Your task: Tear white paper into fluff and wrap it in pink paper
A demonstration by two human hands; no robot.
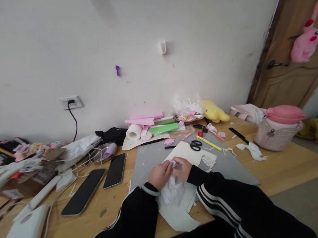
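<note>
My left hand point(160, 175) and my right hand point(181, 168) meet over a cream sheet of paper point(182, 214) on a grey cutting mat point(148, 161). Both hands have their fingers curled and pinch a small white paper piece point(174, 164) between them. Loose white paper scraps point(172, 192) lie just below the hands. A cut lacy white paper piece point(208, 160) rests on the sheet to the right. Black scissors point(195, 145) lie just beyond the sheet. Black sleeves with white stripes cover both arms, and a pale bracelet circles my left wrist.
Two dark phones point(115, 170) point(84, 196) lie left of the mat. Rolls of pink, white and green paper point(148, 127) sit by the wall. A yellow pen point(209, 143), a yellow plush toy point(214, 112) and a pink-lidded container point(278, 130) stand on the right. Clutter and cables fill the left side.
</note>
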